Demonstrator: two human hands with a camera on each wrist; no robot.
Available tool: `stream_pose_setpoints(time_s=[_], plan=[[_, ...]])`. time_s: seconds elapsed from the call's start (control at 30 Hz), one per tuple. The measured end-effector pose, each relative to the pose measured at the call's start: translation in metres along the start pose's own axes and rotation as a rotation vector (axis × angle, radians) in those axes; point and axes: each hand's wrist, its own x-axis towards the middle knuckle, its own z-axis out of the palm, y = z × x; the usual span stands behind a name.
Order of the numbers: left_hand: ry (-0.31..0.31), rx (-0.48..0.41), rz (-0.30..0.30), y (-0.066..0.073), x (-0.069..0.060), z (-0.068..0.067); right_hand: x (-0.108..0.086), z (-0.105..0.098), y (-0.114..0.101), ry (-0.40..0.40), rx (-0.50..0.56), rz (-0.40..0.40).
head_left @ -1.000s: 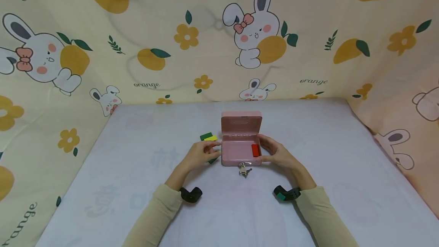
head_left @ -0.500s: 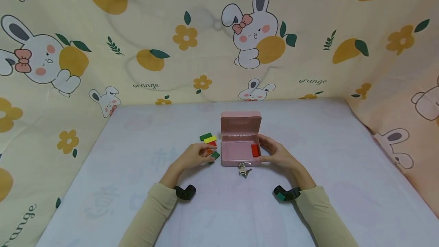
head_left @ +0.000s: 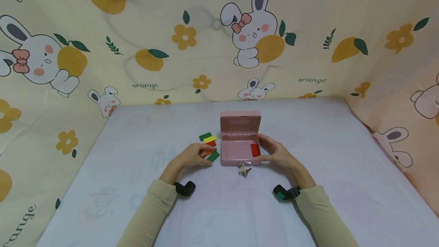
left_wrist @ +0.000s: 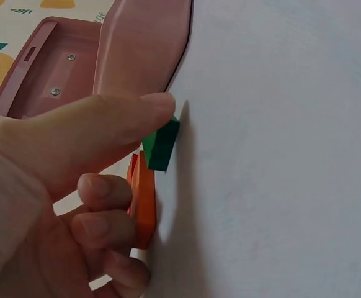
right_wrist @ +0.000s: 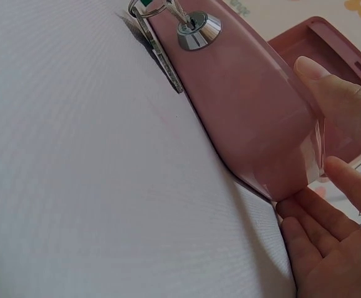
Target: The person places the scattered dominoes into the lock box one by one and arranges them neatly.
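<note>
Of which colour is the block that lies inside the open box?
The block inside the box is red; the head view shows it best.

Blocks [head_left: 209,139] left of the box [head_left: 236,150], another block [head_left: 255,149] inside, keys [head_left: 244,171] in front.

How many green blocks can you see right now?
2: a far green block behind the yellow block, and a near green block between the left hand and pink box. The hand may hide others.
</note>
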Motion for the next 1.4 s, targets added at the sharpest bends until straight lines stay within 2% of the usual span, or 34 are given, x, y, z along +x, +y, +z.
stream_pose_setpoints(time_s=[0.47, 0.77, 1.07, 1.23, 1.4], plan=[[-0.028, 0.053, -0.026, 0.001, 0.003, -0.001, 0.0, -0.002, 0.0, -0.016, 0.035, -0.014], [0.012, 0.08, -0.017, 0.001, 0.003, 0.001, 0.0, -0.001, 0.001, -0.013, 0.043, -0.015], [0.065, 0.102, -0.036, 0.002, 0.003, 0.009, -0.001, -0.001, 0.0, -0.006, 0.035, -0.001], [0.069, 0.099, -0.038, 0.003, 0.003, 0.011, -0.001, -0.002, 0.002, -0.012, 0.026, -0.024], [0.047, 0.076, -0.039, 0.001, 0.001, 0.009, 0.0, 0.0, 0.003, -0.005, 0.025, -0.008]])
